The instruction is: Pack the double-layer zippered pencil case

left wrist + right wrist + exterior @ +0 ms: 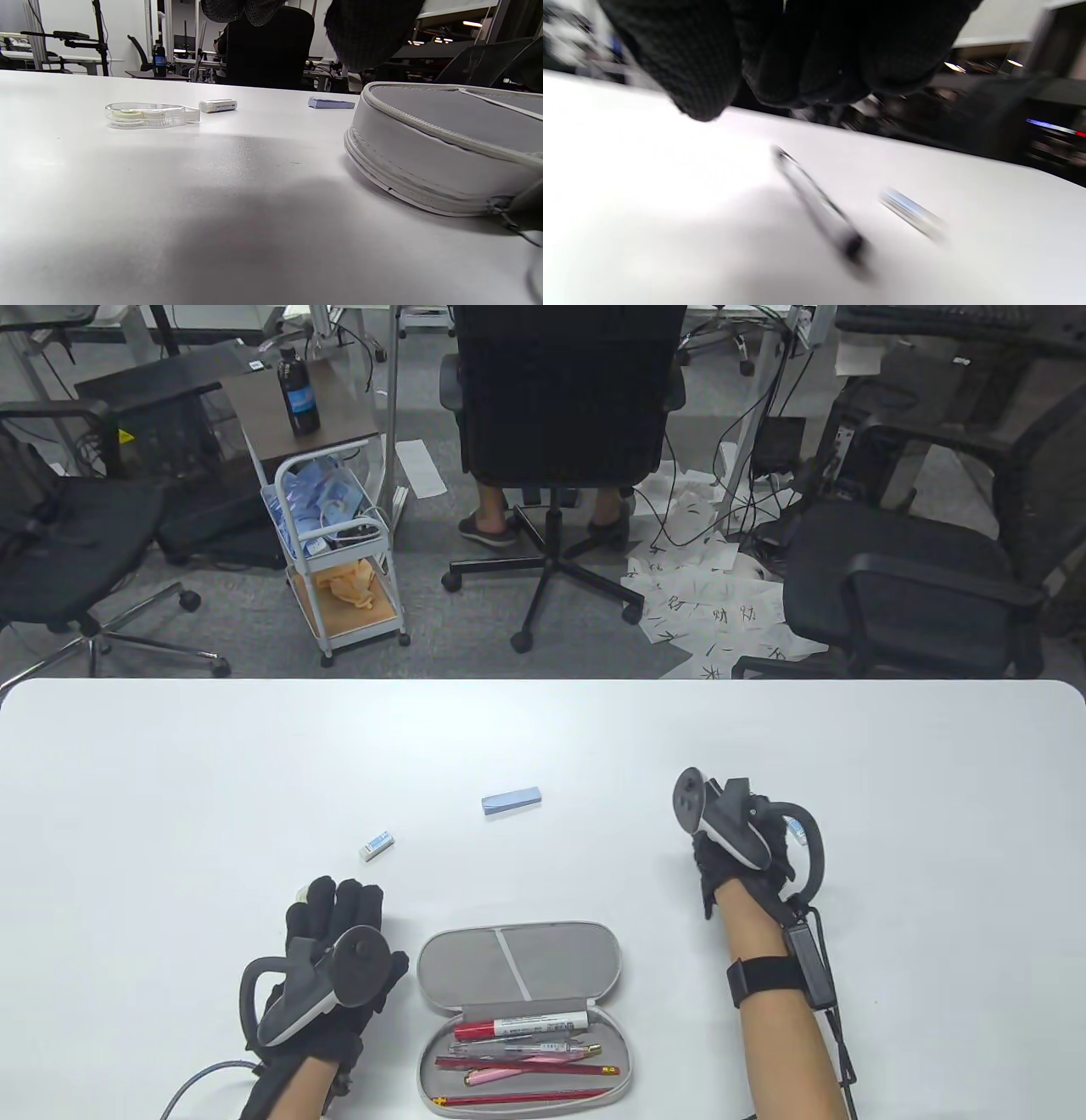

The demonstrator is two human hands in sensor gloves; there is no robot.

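Count: one open pencil case [522, 963] at 6 o'clock on the table [170, 780]; about six pens and pencils [522, 1052] inside; one eraser [376, 844]; one blue block [512, 800]; one correction tape [148, 115].
Left hand [335, 959]: fingers straight, flat, holding nothing, at the case's 9 o'clock.
Right hand [742, 844]: fingers curled; grip unclear; two blurred pens [818, 207] lie beneath.
Room: bare tabletop toward 12 o'clock.

Both your hands wear black knit gloves: left hand [335, 929], right hand [738, 857]. Each carries a grey-and-black tracker with a ring, the left tracker [327, 984] and the right tracker [730, 819]. A black strap [764, 980] circles your right wrist, and a grey cable [204, 1077] trails from your left.
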